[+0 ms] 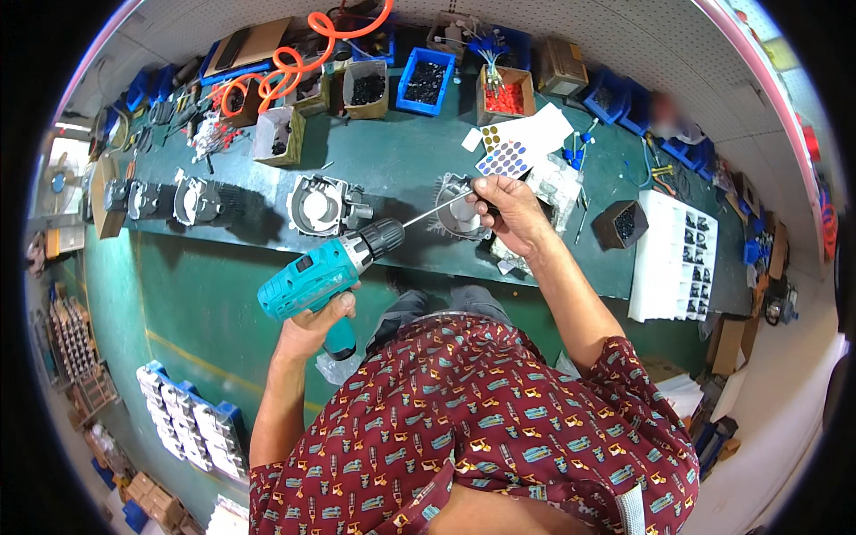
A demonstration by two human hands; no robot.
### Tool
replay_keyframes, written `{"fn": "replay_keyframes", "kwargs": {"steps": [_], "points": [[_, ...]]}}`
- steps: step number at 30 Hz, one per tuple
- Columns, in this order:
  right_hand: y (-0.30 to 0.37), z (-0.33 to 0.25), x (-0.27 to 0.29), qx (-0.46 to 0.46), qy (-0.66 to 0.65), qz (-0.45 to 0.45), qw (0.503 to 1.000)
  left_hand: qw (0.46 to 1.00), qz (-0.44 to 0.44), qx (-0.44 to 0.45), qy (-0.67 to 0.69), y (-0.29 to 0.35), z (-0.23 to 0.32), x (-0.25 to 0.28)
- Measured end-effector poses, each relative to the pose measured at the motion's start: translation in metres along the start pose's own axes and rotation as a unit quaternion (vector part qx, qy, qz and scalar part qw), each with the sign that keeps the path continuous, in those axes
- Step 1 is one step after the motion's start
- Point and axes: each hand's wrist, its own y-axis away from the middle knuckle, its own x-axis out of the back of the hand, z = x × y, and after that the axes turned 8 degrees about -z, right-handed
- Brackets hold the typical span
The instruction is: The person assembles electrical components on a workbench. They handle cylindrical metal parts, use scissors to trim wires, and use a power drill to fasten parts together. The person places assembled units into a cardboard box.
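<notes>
My left hand point(323, 319) is wrapped round the grip of a teal cordless drill point(306, 281) with a black chuck. A long thin driver bit point(437, 209) points from the chuck up to the right. At the bit's far end my right hand point(510, 212) is pinched closed; whatever lies between the fingertips is too small to make out. Just beyond the bit, a finned metal housing point(448, 220) sits on the green bench, partly covered by that hand. A second metal housing point(318, 209) stands on the bench beyond the drill.
More housings point(198, 201) line the bench's left side. Along the back stand a blue bin of black parts point(425, 82), a box of red parts point(505, 96) and an orange coiled hose point(287, 73). Sticker sheets point(505, 159) lie near my right hand. A white divided tray point(670, 259) is at right.
</notes>
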Motion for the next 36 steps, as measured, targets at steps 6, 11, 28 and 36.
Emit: {"fn": "replay_keyframes", "kwargs": {"steps": [6,11,28,36], "points": [[-0.015,-0.015,0.024,-0.043,-0.026,-0.057,0.997,0.995,0.029,-0.005,-0.096,0.001,0.000,-0.032],[-0.016,-0.025,0.046,-0.106,-0.066,-0.127,0.984,0.970,0.047,-0.021,-0.237,0.009,-0.002,-0.048],[-0.036,-0.029,0.037,-0.126,0.230,-0.121,0.957,0.982,0.129,0.086,-0.112,0.040,0.004,-0.057],[-0.026,-0.030,0.060,0.033,0.321,0.019,0.946,0.954,0.043,0.185,-0.231,0.017,0.029,-0.019]]}}
